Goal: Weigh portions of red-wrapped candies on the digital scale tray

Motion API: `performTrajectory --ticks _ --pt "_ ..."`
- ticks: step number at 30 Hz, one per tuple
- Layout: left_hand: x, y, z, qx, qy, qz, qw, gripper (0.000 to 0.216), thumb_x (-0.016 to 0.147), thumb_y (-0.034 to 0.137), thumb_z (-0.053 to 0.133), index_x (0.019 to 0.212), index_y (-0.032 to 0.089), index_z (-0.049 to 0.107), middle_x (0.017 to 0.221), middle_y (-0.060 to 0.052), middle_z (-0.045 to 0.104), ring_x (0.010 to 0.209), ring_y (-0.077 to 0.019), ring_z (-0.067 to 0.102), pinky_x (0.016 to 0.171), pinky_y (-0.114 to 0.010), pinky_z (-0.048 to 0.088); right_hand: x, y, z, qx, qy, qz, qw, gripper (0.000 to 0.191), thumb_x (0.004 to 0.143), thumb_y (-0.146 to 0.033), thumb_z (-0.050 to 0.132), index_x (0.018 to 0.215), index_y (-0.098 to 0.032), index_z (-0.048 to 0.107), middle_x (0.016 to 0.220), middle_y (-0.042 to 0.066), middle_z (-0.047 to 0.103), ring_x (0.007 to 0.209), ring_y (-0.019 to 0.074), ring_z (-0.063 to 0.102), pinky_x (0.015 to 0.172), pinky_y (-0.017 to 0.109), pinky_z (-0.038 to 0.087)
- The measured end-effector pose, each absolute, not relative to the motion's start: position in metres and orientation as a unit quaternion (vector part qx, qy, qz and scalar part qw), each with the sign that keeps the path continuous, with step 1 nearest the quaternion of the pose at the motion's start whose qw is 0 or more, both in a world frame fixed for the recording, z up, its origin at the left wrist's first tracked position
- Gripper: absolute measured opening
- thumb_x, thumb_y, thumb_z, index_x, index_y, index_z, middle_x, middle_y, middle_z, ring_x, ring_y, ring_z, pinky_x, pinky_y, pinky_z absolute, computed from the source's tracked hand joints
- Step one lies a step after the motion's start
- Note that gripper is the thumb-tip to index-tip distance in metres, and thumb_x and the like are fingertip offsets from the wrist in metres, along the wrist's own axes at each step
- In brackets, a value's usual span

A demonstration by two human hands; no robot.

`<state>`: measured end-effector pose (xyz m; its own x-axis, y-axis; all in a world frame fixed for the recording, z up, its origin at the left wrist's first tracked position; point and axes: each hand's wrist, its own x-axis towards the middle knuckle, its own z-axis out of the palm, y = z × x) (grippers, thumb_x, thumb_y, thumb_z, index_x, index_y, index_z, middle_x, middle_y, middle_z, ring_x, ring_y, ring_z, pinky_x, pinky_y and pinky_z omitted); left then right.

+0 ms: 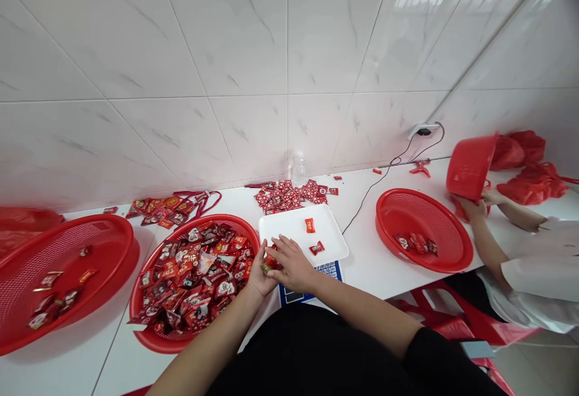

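My left hand (261,272) is cupped around several wrapped candies (270,261), at the near left edge of a white scale tray (289,221). My right hand (292,262) lies over the same candies, its fingers closed on them and partly hiding them. On the tray are two red wrapped candies, one orange-red (310,225) and one darker (316,248). A blue keypad (332,269) of the scale shows under the tray. Left of my hands stands a red basket (140,284) heaped with wrapped candies.
Another red basket (122,245) at far left and one (425,203) at right hold a few candies. Red packets (283,196) and a clear bottle (298,169) lie by the wall. A black cable (368,194) crosses the table. At right, a person's hands tip a red basin (470,167).
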<state>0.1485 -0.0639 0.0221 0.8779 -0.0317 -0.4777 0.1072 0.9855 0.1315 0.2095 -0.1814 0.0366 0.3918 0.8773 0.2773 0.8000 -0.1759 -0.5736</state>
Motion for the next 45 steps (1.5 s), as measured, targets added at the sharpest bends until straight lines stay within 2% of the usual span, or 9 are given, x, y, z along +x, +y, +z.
performTrajectory --ticks 5,11,15,20,23,28,33,39,45 --pt "0.132 -0.054 0.029 0.092 0.218 0.009 0.972 0.035 0.09 0.039 0.046 0.106 0.014 0.064 0.106 -0.012 0.069 0.107 -0.0268 0.061 0.093 -0.046 0.047 0.238 -0.213 0.011 -0.811 -0.433 -0.008 0.395 0.053 0.091 -0.048 0.044 0.136 -0.021 0.043 0.147 0.009 0.031 0.139 0.0231 0.02 0.112 0.044 0.024" --pt "0.118 -0.034 0.04 0.084 0.253 0.05 0.962 0.038 0.089 0.042 0.047 0.111 0.016 0.062 0.115 -0.015 0.065 0.113 -0.0291 0.057 0.094 -0.048 0.047 0.289 -0.225 -0.038 -0.934 -0.228 0.09 0.26 0.063 0.089 -0.053 0.042 0.142 -0.02 0.034 0.154 0.014 0.013 0.142 0.0311 0.004 0.112 0.053 0.013" --pt "0.112 -0.031 0.044 0.083 0.276 0.076 0.955 0.041 0.089 0.043 0.047 0.118 0.015 0.058 0.112 -0.015 0.065 0.111 -0.0292 0.058 0.09 -0.048 0.05 0.293 -0.2 -0.036 -0.914 -0.306 0.146 0.221 0.065 0.089 -0.06 0.038 0.143 -0.025 0.032 0.154 0.01 0.016 0.143 0.0284 0.003 0.112 0.052 0.006" --pt "0.103 -0.033 0.049 0.084 0.306 0.076 0.945 0.04 0.091 0.04 0.044 0.119 0.016 0.057 0.11 -0.015 0.066 0.106 -0.0286 0.061 0.089 -0.05 0.05 0.261 -0.186 -0.031 -0.841 -0.485 0.151 0.187 0.073 0.074 -0.069 0.055 0.135 -0.03 0.046 0.152 0.009 0.022 0.141 0.0347 0.003 0.108 0.06 0.0" --pt "0.1 -0.034 0.05 0.076 0.322 0.077 0.94 0.039 0.089 0.041 0.046 0.116 0.016 0.059 0.109 -0.015 0.066 0.105 -0.0291 0.062 0.089 -0.05 0.05 0.252 -0.189 -0.036 -0.811 -0.545 0.11 0.183 0.064 0.077 -0.062 0.058 0.132 -0.03 0.049 0.148 0.008 0.031 0.141 0.0324 0.011 0.109 0.058 0.004" --pt "0.102 -0.04 0.048 0.075 0.314 0.073 0.944 0.033 0.089 0.038 0.048 0.107 0.014 0.061 0.108 -0.015 0.066 0.109 -0.0295 0.059 0.089 -0.049 0.05 0.274 -0.191 -0.043 -0.83 -0.513 0.096 0.197 0.025 0.092 -0.035 0.048 0.108 -0.023 0.063 0.123 0.01 0.055 0.12 0.0246 0.043 0.101 0.045 0.031" --pt "0.112 -0.046 0.053 0.082 0.306 0.061 0.946 0.028 0.087 0.035 0.052 0.104 0.015 0.062 0.102 -0.013 0.068 0.107 -0.0284 0.061 0.089 -0.048 0.05 0.302 -0.194 -0.042 -0.865 -0.326 0.154 0.348 0.013 0.086 -0.03 0.055 0.082 -0.019 0.06 0.093 0.007 0.06 0.09 0.0201 0.056 0.083 0.034 0.043" --pt "0.149 -0.058 0.057 0.136 0.345 0.097 0.924 0.02 0.084 0.03 0.057 0.095 0.014 0.062 0.089 -0.009 0.069 0.088 -0.0244 0.066 0.081 -0.045 0.053 0.285 -0.165 -0.021 -0.672 0.007 0.255 0.695 0.033 0.083 -0.054 0.049 0.075 -0.021 0.047 0.056 -0.004 0.045 0.05 0.0123 0.047 0.051 0.025 0.043" --pt "0.194 -0.095 0.054 0.322 0.364 0.279 0.828 0.007 0.082 0.019 0.058 0.086 0.017 0.063 0.082 0.0 0.065 0.078 -0.0114 0.062 0.079 -0.023 0.048 0.24 -0.136 0.016 -0.389 0.085 0.362 0.843 0.031 0.079 -0.049 0.054 0.089 -0.02 0.056 0.081 0.004 0.065 0.076 0.0169 0.064 0.066 0.029 0.054"
